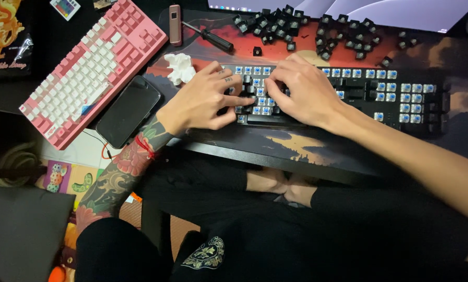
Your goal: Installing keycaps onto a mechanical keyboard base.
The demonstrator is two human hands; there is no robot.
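Both hands lie palm-down on a black keyboard [348,96] with most keycaps off and its blue switches bared. The left hand [205,99], on a tattooed forearm, curls its fingers over the left key rows; the right hand [301,91] bends just beside it, fingertips pressed among the switches. Whether either pinches a keycap cannot be told. Loose black keycaps [317,31] lie scattered beyond the keyboard; a pink keyboard [93,68] lies far left.
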